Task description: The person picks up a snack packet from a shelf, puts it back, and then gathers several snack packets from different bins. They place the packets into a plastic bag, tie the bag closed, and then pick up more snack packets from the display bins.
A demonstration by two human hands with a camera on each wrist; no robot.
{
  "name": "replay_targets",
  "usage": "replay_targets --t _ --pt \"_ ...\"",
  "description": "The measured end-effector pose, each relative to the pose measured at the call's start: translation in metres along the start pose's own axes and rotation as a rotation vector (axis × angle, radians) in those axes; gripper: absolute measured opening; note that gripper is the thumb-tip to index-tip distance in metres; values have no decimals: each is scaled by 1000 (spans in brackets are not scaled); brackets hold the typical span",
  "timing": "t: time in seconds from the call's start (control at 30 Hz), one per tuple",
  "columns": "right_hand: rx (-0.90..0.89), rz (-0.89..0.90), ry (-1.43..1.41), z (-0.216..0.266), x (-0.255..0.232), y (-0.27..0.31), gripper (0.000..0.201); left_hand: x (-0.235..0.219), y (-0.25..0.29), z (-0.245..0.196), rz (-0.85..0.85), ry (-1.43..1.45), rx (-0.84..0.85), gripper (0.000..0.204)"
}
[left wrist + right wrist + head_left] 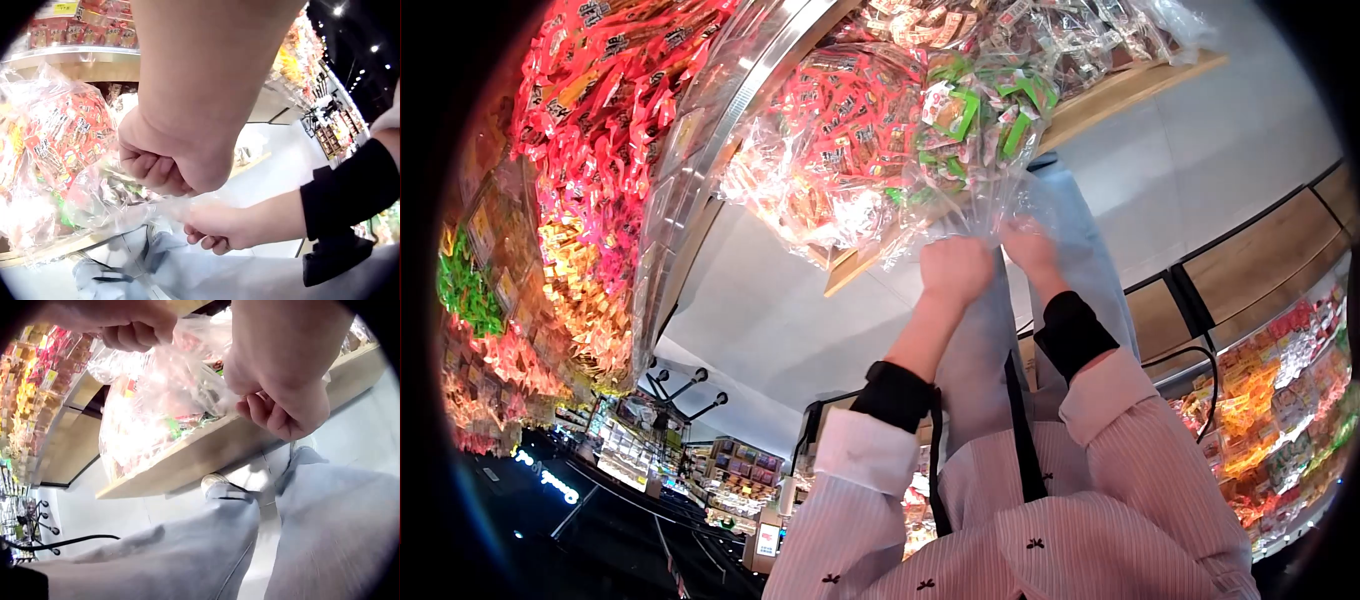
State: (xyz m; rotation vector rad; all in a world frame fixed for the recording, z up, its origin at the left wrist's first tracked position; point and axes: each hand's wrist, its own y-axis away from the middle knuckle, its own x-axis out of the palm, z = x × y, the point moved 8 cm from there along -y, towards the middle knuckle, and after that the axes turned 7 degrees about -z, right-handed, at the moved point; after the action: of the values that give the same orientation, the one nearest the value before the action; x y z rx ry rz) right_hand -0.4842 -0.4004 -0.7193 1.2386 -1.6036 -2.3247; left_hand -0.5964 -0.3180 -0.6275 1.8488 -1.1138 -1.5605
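A clear plastic bag [985,110] of green and white wrapped snacks rests on a wooden board in the head view. Its gathered, twisted neck stretches toward me. My left hand [958,268] holds one side of that plastic with curled fingers. Close to its right, my right hand [1032,248] grips the other side, fingers curled as well. In the left wrist view the clear film runs between the left fist [165,150] and the right hand [215,225]. From the right wrist, my right hand [275,406] shows at the bag's edge, just above the board.
Left of that bag lies a large clear bag of red-wrapped snacks [830,140]. The wooden board [1135,100] carries more bags at the back. A sloping bin of red and yellow packets [600,150] rises at left. Shelves of colourful packs [1270,420] stand at right, over pale floor.
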Motion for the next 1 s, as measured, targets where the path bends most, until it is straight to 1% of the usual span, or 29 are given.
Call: replay_targets --t 0.03,0.1,0.13,0.17,0.2,0.23,0.27,0.3,0.33,0.4,0.43,0.47,0.5,0.53,0.57,0.6,0.63,0.67,0.7,0.73,0.77,0.8,0.83,0.87,0.9,0.93,1.0 --pt "-4 -1 9 4 -6 1 47 -6 0 9 -63 12 -23 30" --pt "4 117 15 10 -15 11 45 -11 -1 23 -82 24 -45 30" --pt "-1 124 25 14 -22 20 45 -16 -3 31 -106 26 -60 30" --pt "-75 13 61 24 -40 25 43 -14 -4 33 -63 66 -40 29" --pt "-150 -105 97 35 -57 27 42 -14 -6 35 -72 76 -44 29" --pt "-158 -110 109 41 -64 27 42 -12 -7 31 -65 76 -8 29" --pt "-200 -188 145 48 -76 29 38 -9 -7 27 -55 79 29 29" --pt "-244 -265 182 56 -86 31 36 -8 -5 25 -59 94 25 29" --pt "-253 -267 195 62 -92 30 36 -9 -4 23 -83 137 25 31" --pt "-427 -323 136 83 -103 31 30 -11 0 21 -109 189 22 34" --pt "-433 -319 148 84 -103 28 30 -8 4 20 -44 256 -6 38" --pt "-489 -329 160 89 -103 25 28 -3 8 20 18 323 -34 42" --pt "-551 -341 173 94 -105 24 26 -1 12 18 10 340 -39 42" --pt "-566 -342 188 94 -106 22 26 8 17 14 79 382 -35 46" --pt "-575 -314 274 91 -101 20 24 18 20 10 150 424 -27 51" --pt "-579 -287 361 87 -96 19 22 32 18 9 143 439 -28 51" --pt "-586 -289 374 85 -94 21 22 57 15 11 179 744 -134 50" --pt "-505 -192 372 77 -86 20 23 74 13 10 215 1047 -242 50" --pt "-422 -96 369 69 -78 22 24 71 12 6 210 1060 -240 50" --pt "-429 -97 382 68 -76 27 24 81 17 2 329 1351 -434 46" --pt "-408 -9 360 64 -68 33 25 89 22 -6 453 1636 -633 43" --pt "-385 78 337 61 -60 39 26 98 18 -10 449 1649 -628 43" --pt "-389 74 347 61 -56 44 26 108 12 -17 434 1745 -599 39" --pt "-345 70 358 57 -53 47 27 119 7 -21 420 1838 -569 36" --pt "-301 65 370 54 -52 47 29 119 8 -26 457 1901 -585 31" --pt "-304 63 380 55 -52 46 29 119 9 -26 456 1912 -581 31" --pt "-290 82 460 53 -51 46 32 125 17 -32 553 2015 -662 31"
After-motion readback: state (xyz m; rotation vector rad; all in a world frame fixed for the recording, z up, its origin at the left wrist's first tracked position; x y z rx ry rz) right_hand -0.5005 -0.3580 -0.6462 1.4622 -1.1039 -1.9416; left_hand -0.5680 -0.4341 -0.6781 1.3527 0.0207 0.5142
